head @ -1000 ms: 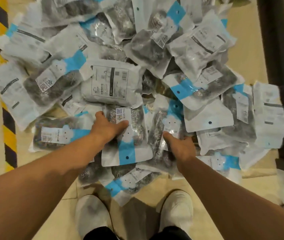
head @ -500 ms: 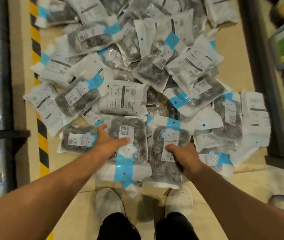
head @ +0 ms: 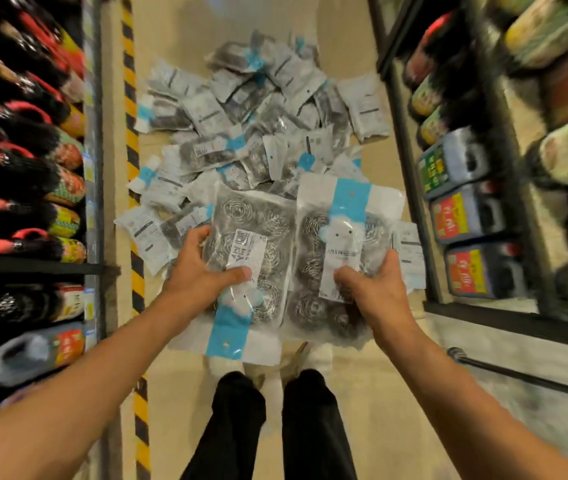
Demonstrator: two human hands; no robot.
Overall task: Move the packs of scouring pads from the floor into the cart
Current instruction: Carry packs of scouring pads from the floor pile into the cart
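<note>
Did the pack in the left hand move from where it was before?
Yes. The pack that the left hand grips has come up off the pile on the floor, toward the camera; the pile now sits far below.

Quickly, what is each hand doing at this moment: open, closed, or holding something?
Left hand: grips one pack of scouring pads.
Right hand: grips a second pack.

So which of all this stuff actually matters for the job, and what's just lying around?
Part of the job:
- pack in the left hand
- pack in the right hand
- pile of packs on the floor

Just there:
- shelf bottles on the left
- shelf jugs on the right
- striped floor tape
</note>
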